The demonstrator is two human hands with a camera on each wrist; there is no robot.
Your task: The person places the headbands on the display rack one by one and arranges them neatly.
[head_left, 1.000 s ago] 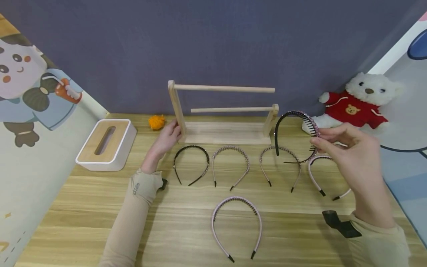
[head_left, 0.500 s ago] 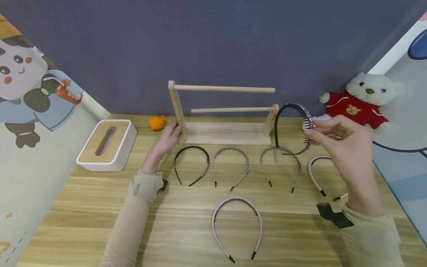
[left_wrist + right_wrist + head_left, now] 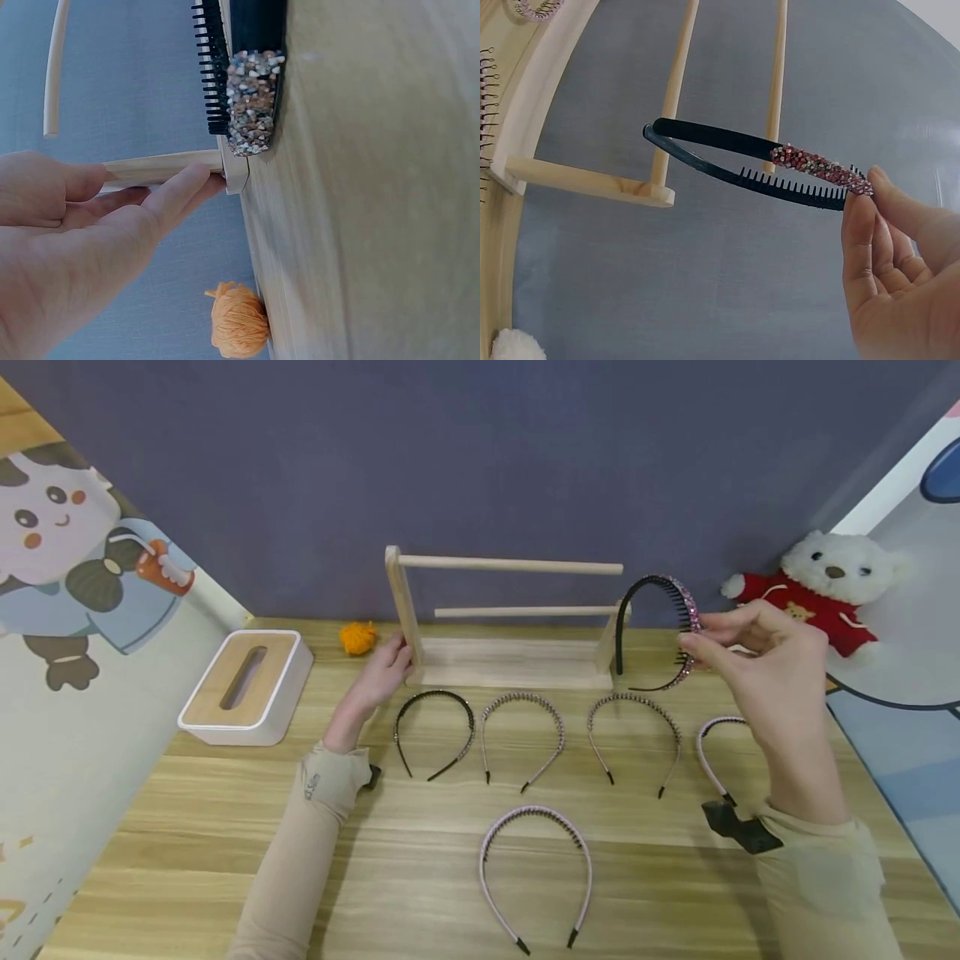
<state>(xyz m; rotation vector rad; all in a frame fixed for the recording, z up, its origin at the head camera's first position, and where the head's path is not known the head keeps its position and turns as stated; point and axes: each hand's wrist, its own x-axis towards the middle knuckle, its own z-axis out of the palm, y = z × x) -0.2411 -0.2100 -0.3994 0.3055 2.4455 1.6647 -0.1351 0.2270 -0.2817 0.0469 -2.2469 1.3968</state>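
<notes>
In the head view my right hand pinches a black toothed headband with pink rhinestones, raised at the right end of a wooden rack. The right wrist view shows thumb and fingers on the headband's glittery part, its free end overlapping the rack's lower rod. My left hand holds the rack's left upright near its base. Before the rack lie a black headband, two beaded headbands, and a pink headband partly hidden by my right wrist.
Another pink headband lies nearer the front of the wooden table. A white tissue box with a wooden top and an orange yarn ball are at left. A white teddy bear in red sits at back right, by the wall.
My right hand has moved left and up with the black rhinestone headband, bringing it to the rack's right end. My left hand stays on the upright.
</notes>
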